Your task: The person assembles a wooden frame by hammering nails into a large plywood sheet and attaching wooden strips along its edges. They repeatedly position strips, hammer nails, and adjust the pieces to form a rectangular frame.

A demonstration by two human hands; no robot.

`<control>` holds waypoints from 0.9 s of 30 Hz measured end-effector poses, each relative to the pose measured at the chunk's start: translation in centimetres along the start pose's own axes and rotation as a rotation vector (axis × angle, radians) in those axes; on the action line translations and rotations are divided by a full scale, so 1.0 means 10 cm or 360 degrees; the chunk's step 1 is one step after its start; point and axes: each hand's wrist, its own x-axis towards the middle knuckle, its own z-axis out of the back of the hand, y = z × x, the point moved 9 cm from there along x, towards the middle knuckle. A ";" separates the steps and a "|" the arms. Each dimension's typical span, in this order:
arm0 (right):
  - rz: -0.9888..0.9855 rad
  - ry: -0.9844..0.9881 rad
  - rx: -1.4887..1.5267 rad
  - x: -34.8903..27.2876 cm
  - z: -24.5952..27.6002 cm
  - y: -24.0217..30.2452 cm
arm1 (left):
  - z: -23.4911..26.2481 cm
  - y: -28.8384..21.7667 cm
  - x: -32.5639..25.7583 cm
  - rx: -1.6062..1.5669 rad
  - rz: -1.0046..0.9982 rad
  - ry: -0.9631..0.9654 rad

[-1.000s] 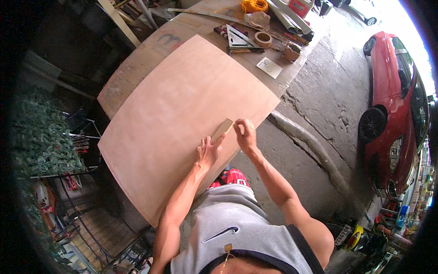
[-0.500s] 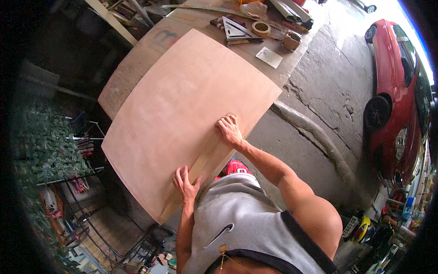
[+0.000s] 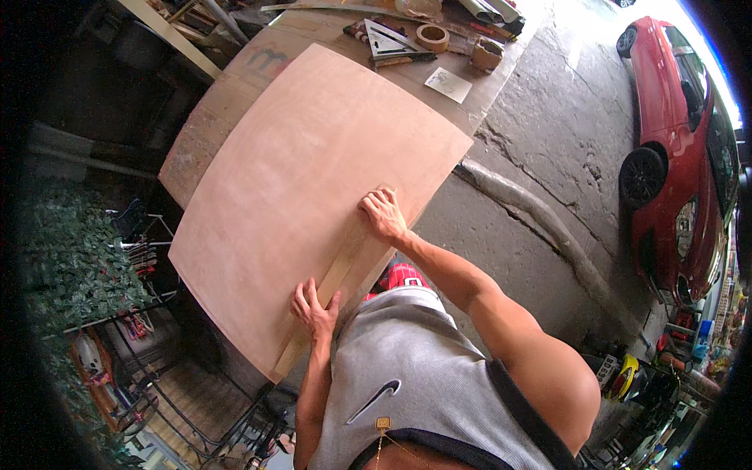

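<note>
A large, pale pinkish-brown plywood sheet (image 3: 298, 157) lies on the workbench and juts past it toward me. Along its near side rests a narrow wooden strip (image 3: 338, 266), flat on the surface. My left hand (image 3: 315, 312) straddles the strip's lower part, thumb on one side and fingers on the other. Farther up, my right hand (image 3: 384, 215) curls its fingers over the strip near its upper end, partly hiding that end.
On the bench (image 3: 211, 117) beyond the sheet are a triangular square (image 3: 392, 41), a tape roll (image 3: 432, 37), a small block (image 3: 486, 55) and paper (image 3: 448, 84). A red car (image 3: 677, 157) stands at right. Metal racks (image 3: 168, 368) and leafy greenery (image 3: 78, 258) fill the left.
The whole scene has shifted slightly left and up in the picture. Both hands keep their places on the strip, with no clear movement against the sheet.
</note>
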 end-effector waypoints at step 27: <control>0.0033 -0.0084 0.0040 0.00 0.10 0.03 | -0.05 0.03 -0.02 0.0060 0.0008 -0.0010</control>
